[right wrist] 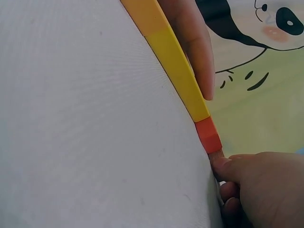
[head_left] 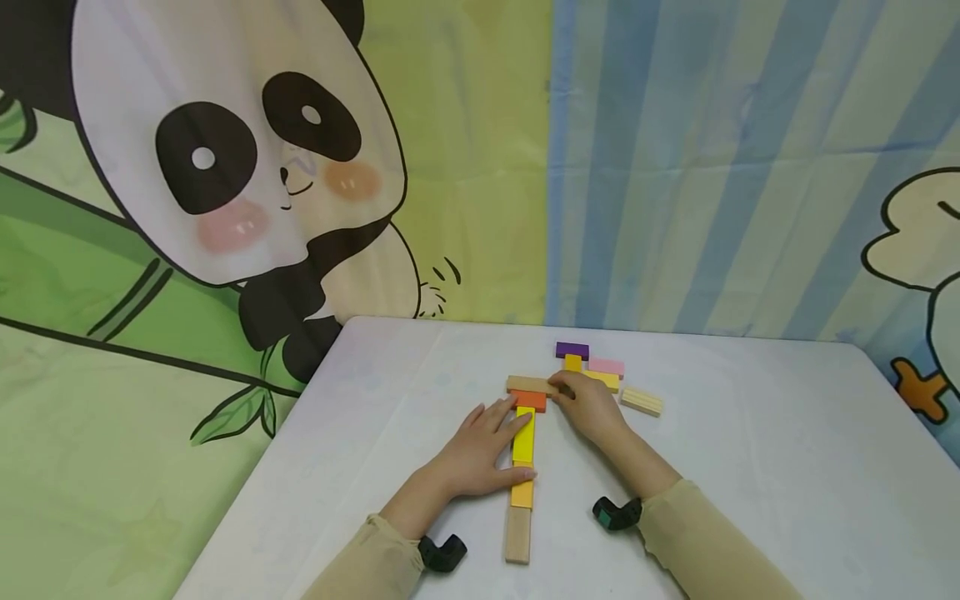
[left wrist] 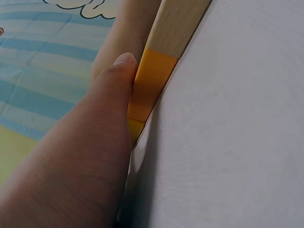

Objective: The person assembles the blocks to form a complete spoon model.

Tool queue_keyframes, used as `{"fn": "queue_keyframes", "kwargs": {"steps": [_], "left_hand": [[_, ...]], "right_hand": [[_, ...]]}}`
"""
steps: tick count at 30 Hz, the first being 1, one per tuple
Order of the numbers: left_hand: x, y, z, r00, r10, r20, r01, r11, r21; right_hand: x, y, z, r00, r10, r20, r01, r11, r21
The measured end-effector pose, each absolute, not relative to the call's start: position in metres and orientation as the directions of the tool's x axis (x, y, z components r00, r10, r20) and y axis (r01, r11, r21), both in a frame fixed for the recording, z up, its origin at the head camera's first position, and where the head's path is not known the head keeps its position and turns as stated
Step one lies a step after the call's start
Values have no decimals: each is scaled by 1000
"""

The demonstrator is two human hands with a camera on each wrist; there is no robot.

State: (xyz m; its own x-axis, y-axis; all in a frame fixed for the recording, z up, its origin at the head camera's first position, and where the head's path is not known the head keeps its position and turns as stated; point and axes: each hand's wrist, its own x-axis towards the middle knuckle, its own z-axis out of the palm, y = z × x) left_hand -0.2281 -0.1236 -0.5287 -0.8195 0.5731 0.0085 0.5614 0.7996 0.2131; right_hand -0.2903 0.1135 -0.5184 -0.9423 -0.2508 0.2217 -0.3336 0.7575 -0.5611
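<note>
In the head view, a line of blocks runs up the table: a plain wooden block [head_left: 517, 537] nearest, then an orange block [head_left: 522, 496], a yellow block [head_left: 523, 446] and a red-orange block [head_left: 531, 402] set crosswise. Beyond that, a second wooden block [head_left: 527, 384] lies crosswise, and my right hand [head_left: 592, 408] pinches its right end between thumb and fingers. My left hand [head_left: 476, 454] rests along the line's left side, fingers extended, thumb at the orange block. The left wrist view shows that thumb beside the orange block [left wrist: 154, 83]. In the right wrist view, the red-orange block [right wrist: 209, 135] sits near my right fingertips.
Behind my right hand lie a purple block [head_left: 572, 350], a small orange-yellow block [head_left: 573, 363], a pink block [head_left: 606, 367], another yellow block [head_left: 603, 382] and grooved pale wooden pieces [head_left: 642, 402]. A printed cloth backdrop [head_left: 465, 167] hangs behind the white table [head_left: 750, 467].
</note>
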Motion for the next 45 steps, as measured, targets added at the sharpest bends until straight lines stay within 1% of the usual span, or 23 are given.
{"fn": "queue_keyframes", "kwargs": {"steps": [13,19,21,25,28,33,38,41,45], "left_hand": [[-227,-124,-527,-815,579,7,567,796,212],[-228,-124,-528,-813,583,7,572,794,206],[-227,-123,-528,-809,587,4,575,791,211],[-228,-123,-529,-811,585,-7,570,793,216],[-229,-124,-532,-817,577,-7,563,799,211],[-229,-124,-532,-814,581,4,569,795,211],[-229,-124,-533,-813,582,3,570,796,206],[-230,-124,-533,-816,578,6,567,799,199],[-230,-125,-533,-816,578,7,567,798,202]], "right_hand": [[-290,114,-518,-940,-262,221,-342,758,-556],[-286,126,-500,-934,-307,183,-357,765,-536],[-284,137,-489,-941,-287,179,-338,775,-534],[-280,169,-469,-967,-202,157,-255,798,-546],[-278,196,-464,-980,-157,122,-198,820,-538],[-269,235,-475,-986,-122,114,-163,840,-518],[-264,254,-491,-990,-79,118,-130,841,-526],[-264,257,-498,-987,-92,129,-147,836,-528],[-264,258,-505,-981,-142,128,-189,833,-520]]}}
